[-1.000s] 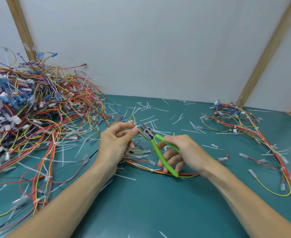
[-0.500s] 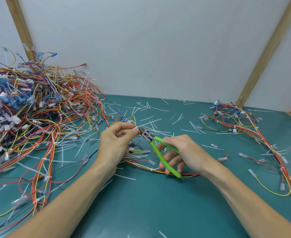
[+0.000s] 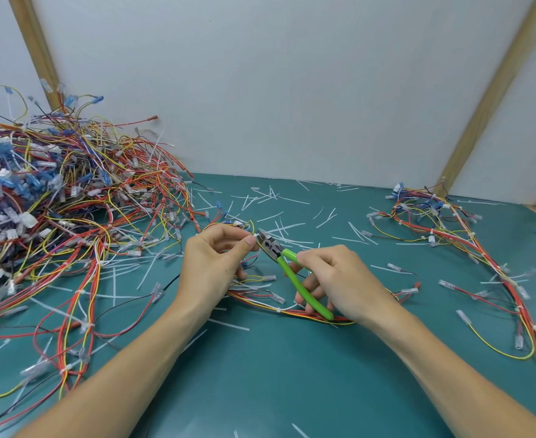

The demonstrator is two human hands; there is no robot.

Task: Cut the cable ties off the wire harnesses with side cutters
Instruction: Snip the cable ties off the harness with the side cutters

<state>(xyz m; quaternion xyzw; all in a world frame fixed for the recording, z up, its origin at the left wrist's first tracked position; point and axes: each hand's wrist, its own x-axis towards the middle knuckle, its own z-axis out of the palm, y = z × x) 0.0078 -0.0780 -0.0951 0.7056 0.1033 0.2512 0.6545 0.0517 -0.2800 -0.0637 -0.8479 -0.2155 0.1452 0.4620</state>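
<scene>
My left hand [image 3: 216,260] pinches a wire harness [image 3: 260,298] of red, yellow and white wires at a white cable tie [image 3: 255,236], lifted a little off the teal table [image 3: 276,374]. My right hand [image 3: 336,279] grips the green-handled side cutters [image 3: 287,267]. The metal jaws [image 3: 265,239] sit right at the tie beside my left thumb and forefinger. The rest of the harness trails on the table under my right hand.
A big tangled heap of harnesses [image 3: 54,216] fills the left side. A smaller bunch of harnesses [image 3: 450,229] lies at the right. Several cut white tie pieces [image 3: 279,222] are scattered across the table. A white wall with wooden battens stands behind.
The cutters' jaws have moved left, up to the tie pinched in my left hand. Both hands have otherwise stayed in place.
</scene>
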